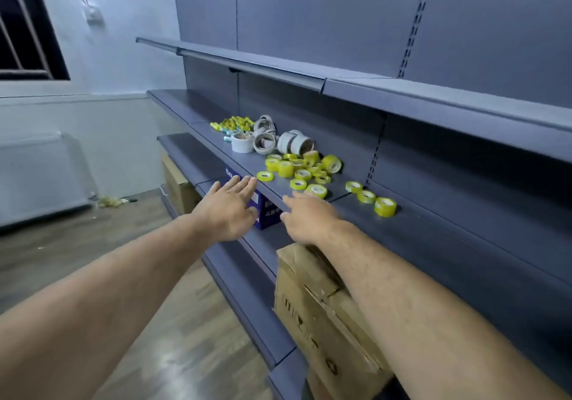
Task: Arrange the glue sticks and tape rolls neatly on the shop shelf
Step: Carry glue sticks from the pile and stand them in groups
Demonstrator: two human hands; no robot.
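A grey shop shelf [433, 229] carries a loose heap of small yellow tape rolls [301, 165], with three more yellow rolls [366, 196] set apart to the right. Behind the heap lie several white tape rolls [266, 141], and at the far left a pile of yellow-green glue sticks [232, 123]. My left hand [230, 206] stretches toward the shelf's front edge with straight fingers, just short of one yellow roll [265, 176]. My right hand [309, 218] hovers flat at the shelf edge near another yellow roll [316, 190]. Neither hand holds anything.
A blue box [267, 212] sits on the lower shelf under my hands. A cardboard carton [325, 306] stands on the shelf below my right forearm, another carton [176, 186] farther left. An upper shelf [309, 74] overhangs. Wooden floor [123, 244] lies to the left.
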